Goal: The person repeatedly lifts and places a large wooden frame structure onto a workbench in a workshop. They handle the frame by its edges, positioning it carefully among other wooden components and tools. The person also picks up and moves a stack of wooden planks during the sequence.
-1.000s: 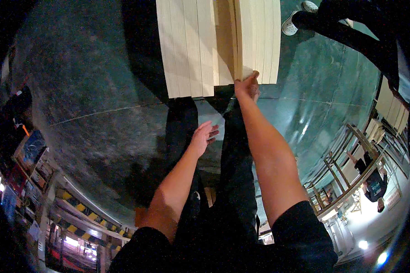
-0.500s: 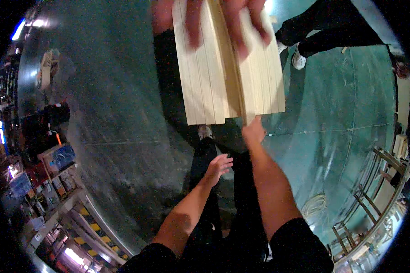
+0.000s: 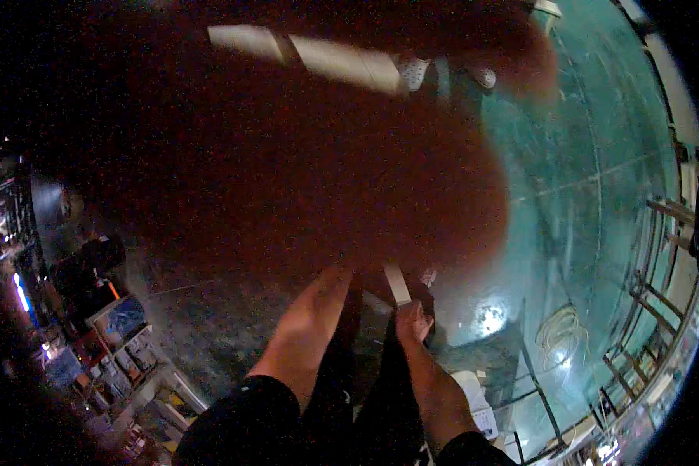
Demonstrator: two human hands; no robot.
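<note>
My right hand [image 3: 414, 321] is closed around the lower end of a pale wooden strip [image 3: 397, 284], in front of my legs. Upward, the strip runs out of sight behind a large, dark reddish-brown blur [image 3: 318, 171], which looks like another person's fingers very close to the camera. My left forearm [image 3: 303, 326] reaches up under the same blur, so my left hand and its fingers are hidden. Through a gap between the blurred fingers shows part of a pale slatted wooden panel [image 3: 342, 64]. How panel and strip join is hidden.
Another person's light shoes [image 3: 414, 75] stand beyond the panel. Coiled pale cable or hose [image 3: 561, 335] lies on the green floor at right, near a metal frame rack [image 3: 652, 311]. A cluttered shelf unit [image 3: 128, 361] stands at lower left.
The other person's blurred fingers have come down over most of the view, covering the panel. My left hand has gone from sight behind them. My right hand sits lower, still on the strip.
</note>
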